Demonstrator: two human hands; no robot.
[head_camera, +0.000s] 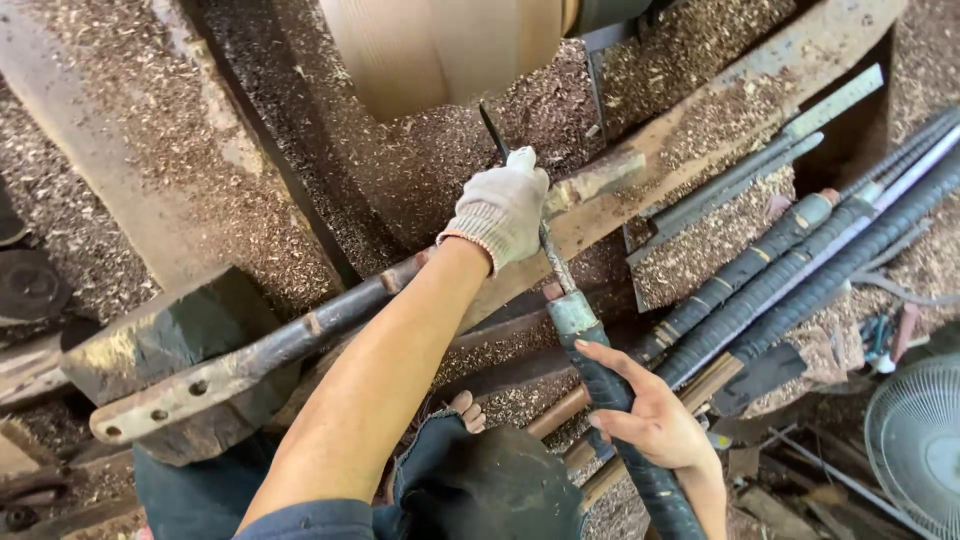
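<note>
Head view looks down on a long turning chisel (560, 290) slanting from lower right up to upper left, its dark steel tip just under the pale wooden workpiece (445, 50) at the top of the frame. The gloved left hand (500, 210) is clamped over the chisel's metal shank where it crosses the wooden tool rest (640, 190), its grip closed around shank and rest together. The bare right hand (650, 420) holds the chisel's black-wrapped handle lower down, fingers curled narrow round it and the forefinger laid along the wrap. The blade therefore runs between the two hands, with the metal ferrule just above the right one.

Right of the handle, three or four more wrapped chisels (800, 265) lie side by side, near but apart from the one in use. Above them a steel ruler (790, 140) lies along a sawdust-covered ledge. A rusty iron bar (260, 350) runs under the left forearm, bolted to a dark block at the left. Wood shavings (200, 200) cover most surfaces. A fan (915, 440) sits at the lower right edge. Open room is slim: the workpiece closes off the top, the spare chisels crowd the right, and what seems to be a knee fills the bottom centre.
</note>
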